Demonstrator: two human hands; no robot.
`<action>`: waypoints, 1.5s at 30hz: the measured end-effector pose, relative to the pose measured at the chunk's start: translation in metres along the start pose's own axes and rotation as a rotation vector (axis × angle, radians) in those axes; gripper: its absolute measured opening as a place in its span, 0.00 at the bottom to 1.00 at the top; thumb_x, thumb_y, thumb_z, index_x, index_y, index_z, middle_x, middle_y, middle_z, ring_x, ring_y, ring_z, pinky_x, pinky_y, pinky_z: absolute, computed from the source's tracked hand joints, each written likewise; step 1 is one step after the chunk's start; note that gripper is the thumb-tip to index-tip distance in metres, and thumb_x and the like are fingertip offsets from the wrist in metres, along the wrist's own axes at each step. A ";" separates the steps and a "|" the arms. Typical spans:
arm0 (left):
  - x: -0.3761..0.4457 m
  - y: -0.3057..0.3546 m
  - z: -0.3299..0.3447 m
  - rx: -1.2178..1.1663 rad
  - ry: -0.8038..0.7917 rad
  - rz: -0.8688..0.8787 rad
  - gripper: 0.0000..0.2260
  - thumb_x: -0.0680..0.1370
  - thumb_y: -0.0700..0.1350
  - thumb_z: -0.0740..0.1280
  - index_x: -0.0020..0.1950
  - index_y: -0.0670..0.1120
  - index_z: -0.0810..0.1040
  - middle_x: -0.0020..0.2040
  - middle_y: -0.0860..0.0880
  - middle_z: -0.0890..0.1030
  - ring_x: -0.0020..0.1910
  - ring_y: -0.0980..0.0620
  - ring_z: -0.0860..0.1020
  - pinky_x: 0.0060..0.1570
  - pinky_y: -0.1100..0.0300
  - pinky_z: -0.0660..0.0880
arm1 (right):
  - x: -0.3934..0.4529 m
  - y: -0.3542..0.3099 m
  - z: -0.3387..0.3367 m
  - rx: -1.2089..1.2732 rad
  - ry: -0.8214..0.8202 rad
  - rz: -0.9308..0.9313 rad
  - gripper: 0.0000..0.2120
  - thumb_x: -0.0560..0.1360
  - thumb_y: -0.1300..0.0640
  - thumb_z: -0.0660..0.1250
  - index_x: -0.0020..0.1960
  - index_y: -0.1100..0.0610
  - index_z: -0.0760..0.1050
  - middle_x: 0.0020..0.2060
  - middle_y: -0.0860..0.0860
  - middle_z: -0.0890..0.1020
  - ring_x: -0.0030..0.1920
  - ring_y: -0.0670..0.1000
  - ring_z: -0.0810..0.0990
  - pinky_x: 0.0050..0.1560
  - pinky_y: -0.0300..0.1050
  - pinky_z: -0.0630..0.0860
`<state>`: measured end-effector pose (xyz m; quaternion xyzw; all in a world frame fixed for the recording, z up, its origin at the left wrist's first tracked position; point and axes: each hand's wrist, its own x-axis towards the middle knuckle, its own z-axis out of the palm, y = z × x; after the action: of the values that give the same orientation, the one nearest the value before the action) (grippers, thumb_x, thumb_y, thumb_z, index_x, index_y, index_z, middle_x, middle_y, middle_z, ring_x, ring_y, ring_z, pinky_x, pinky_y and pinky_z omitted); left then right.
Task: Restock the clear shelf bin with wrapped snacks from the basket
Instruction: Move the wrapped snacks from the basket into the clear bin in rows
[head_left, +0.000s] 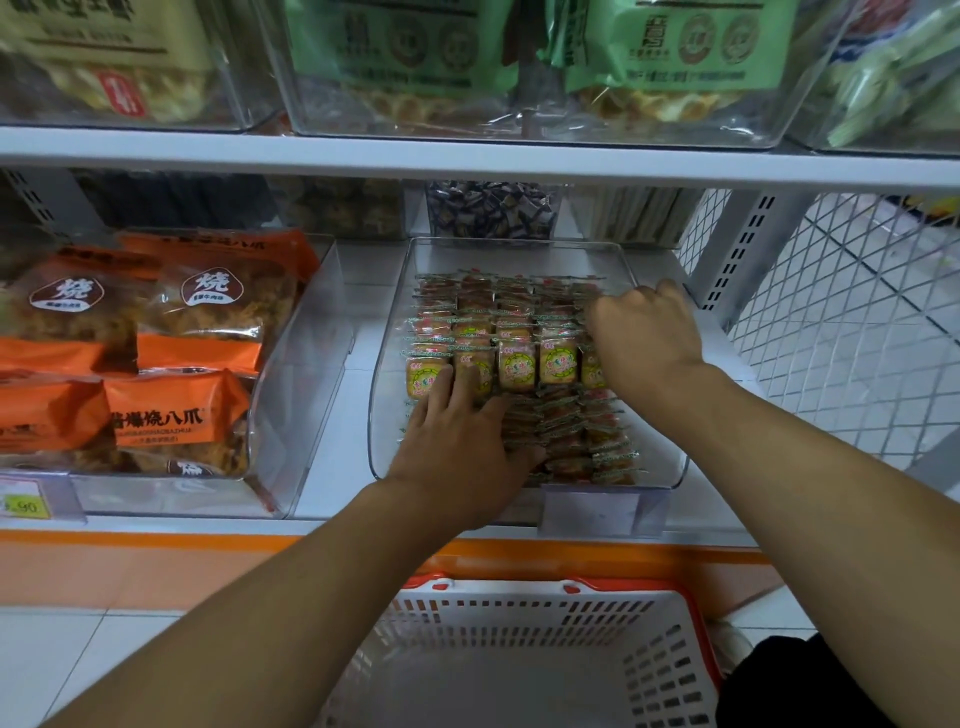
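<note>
Snacks (517, 364) upright in rows across bin (519, 249); left hand (462, 441) flat, right hand (644, 332) grip unclear.

A: How do I get into the bin (395, 291)?
B: From above; I see its top open under the upper shelf (467, 156).
A: Room inside?
B: Only a bare strip behind the snacks (519, 338). Both hands, left (457, 441) and right (644, 332), crowd the rows, and orange bags (171, 332) block the left.
</note>
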<state>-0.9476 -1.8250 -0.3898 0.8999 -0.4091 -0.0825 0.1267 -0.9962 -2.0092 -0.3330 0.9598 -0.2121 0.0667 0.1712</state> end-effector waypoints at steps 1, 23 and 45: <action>-0.001 0.000 -0.001 0.003 0.000 -0.006 0.31 0.80 0.67 0.58 0.80 0.55 0.61 0.84 0.46 0.49 0.82 0.42 0.42 0.79 0.44 0.46 | -0.001 0.000 0.000 0.005 0.005 -0.002 0.10 0.70 0.67 0.65 0.44 0.54 0.70 0.43 0.56 0.82 0.49 0.57 0.80 0.60 0.50 0.66; -0.008 0.000 -0.005 -0.035 -0.131 -0.157 0.41 0.79 0.71 0.54 0.84 0.49 0.45 0.84 0.41 0.40 0.82 0.42 0.39 0.80 0.42 0.46 | -0.004 -0.013 0.007 0.334 -0.044 -0.010 0.25 0.71 0.71 0.71 0.66 0.61 0.70 0.57 0.62 0.77 0.55 0.64 0.79 0.46 0.49 0.70; -0.007 -0.003 -0.002 -0.076 -0.102 -0.136 0.39 0.79 0.70 0.54 0.84 0.52 0.46 0.84 0.47 0.39 0.83 0.44 0.42 0.80 0.43 0.51 | 0.000 -0.015 0.021 0.492 0.026 0.032 0.21 0.67 0.77 0.65 0.56 0.59 0.73 0.43 0.56 0.77 0.41 0.57 0.74 0.39 0.46 0.67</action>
<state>-0.9494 -1.8178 -0.3889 0.9147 -0.3497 -0.1522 0.1341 -0.9885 -2.0043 -0.3567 0.9682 -0.2025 0.1312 -0.0658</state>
